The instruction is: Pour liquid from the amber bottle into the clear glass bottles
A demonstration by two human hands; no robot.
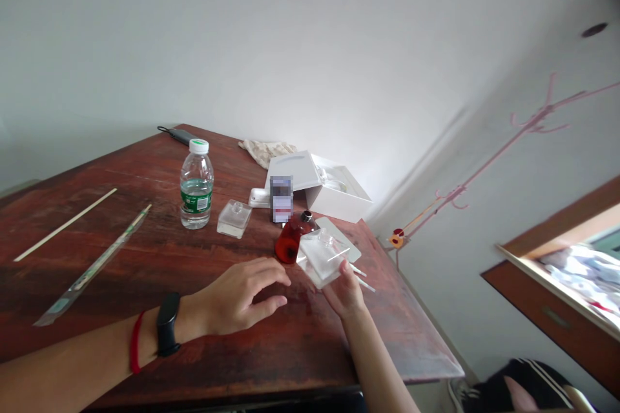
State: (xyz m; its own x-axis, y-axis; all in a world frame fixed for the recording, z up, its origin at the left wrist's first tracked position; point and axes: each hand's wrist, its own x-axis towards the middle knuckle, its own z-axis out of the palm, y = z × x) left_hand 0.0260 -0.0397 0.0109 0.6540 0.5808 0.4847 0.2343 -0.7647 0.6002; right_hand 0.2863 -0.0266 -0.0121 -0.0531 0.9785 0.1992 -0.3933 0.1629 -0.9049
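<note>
so, right grip (346, 293) clasps a glass bottle (317, 259) (neck tilted away), left grip (237, 297) open.

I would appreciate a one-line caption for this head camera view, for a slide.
Right hand holds a square clear glass bottle beside a red glass bottle on a wooden table.

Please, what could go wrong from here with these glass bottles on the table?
The clear square glass bottle in the right hand is very close to the red glass bottle, so the two could knock together and chip. The left hand is also near the red glass bottle and might tip it over. The thin white sticks point toward the edge of the wooden table, so one could perhaps fall off.
</note>
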